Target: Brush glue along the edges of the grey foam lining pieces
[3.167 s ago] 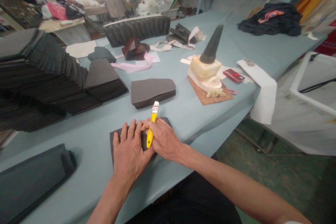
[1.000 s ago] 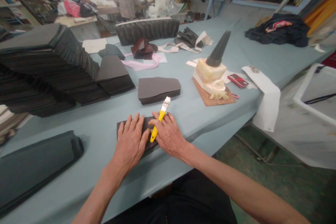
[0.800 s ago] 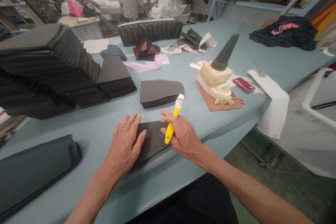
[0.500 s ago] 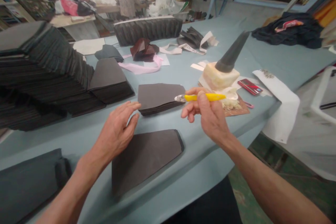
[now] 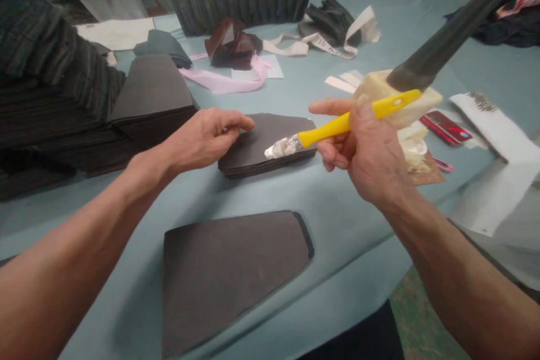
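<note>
Several dark stacks [image 5: 54, 84] beyond yellow brush [image 5: 346, 122]

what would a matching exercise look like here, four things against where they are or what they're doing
Things:
1. left hand
2. right hand
3. phone
4. lone sheet

Places and states:
a. red, lying right of the pale block
b. flat near the table edge
c. grips the yellow brush
d. fingertips on the grey stack

Pairs: 1-d, 2-c, 3-a, 4-b
</note>
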`<state>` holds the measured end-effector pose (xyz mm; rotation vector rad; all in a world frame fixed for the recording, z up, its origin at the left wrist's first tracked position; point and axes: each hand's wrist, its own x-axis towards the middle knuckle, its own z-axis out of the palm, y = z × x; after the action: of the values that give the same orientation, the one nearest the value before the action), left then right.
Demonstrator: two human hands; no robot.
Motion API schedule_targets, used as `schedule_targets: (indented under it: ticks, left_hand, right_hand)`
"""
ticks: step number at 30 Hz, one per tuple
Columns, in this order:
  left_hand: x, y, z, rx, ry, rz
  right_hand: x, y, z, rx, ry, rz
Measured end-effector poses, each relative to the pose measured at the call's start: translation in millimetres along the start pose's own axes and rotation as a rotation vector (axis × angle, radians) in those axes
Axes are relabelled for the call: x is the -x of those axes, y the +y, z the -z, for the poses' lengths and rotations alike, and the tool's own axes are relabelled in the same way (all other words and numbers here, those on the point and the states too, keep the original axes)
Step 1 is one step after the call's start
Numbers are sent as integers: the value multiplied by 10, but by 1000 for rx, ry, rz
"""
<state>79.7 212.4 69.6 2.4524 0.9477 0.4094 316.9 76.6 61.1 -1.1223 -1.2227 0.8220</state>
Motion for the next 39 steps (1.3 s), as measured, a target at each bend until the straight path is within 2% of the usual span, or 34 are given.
schedule_targets:
  ticks: [4,8,20,26,32,39]
  left_hand:
    - [-237,-19,44,133,-64,60]
    - [-328,-7,49,200,-116,105]
    - [-305,-33,-12,225,-155,70]
    - [-248,46,92,325,-262,148]
    - [-371,17,162,396,-372,172]
    - [-362,27,217,360,-394,136]
  right_hand:
    - [-45,23,-92,46,-14,18]
    - [-75,43,-168,90,-29,31]
    - [-93,126,-357,81,-100,42]
    - [-166,92,-420,106,-185,58]
    - [-282,83,-452,104,-280,81]
    - [-358,42,-569,121,-354,109]
